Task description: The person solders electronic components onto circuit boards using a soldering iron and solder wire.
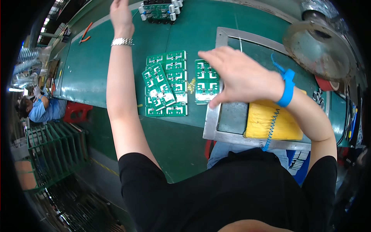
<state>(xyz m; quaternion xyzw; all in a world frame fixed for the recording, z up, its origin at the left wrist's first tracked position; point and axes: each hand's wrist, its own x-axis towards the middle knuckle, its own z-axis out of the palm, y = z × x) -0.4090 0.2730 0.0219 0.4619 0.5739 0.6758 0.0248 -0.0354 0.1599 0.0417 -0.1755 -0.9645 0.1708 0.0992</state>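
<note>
My right hand point(241, 75), a blue strap around its wrist, is open over the right side of a green circuit board point(202, 83). Its thumb is by the board's lower corner and the fingers reach past the upper edge; I cannot tell whether they touch it. Left of this board lie several more green boards in a block, with one tilted board point(158, 87) on top. Small yellowish pieces point(191, 86) lie between. My left hand point(121, 17), with a metal bracelet below it, reaches far forward; its fingers are cut off by the upper edge. Near it stands a green board assembly with white parts point(160, 11).
A metal frame point(210, 123) borders the right work area, with a yellow pad point(270, 125) and a coiled blue cord point(273, 127). A round metal hood point(320, 50) stands at the back right. Orange-handled pliers point(85, 34) lie far left. Another person point(44, 110) sits beyond.
</note>
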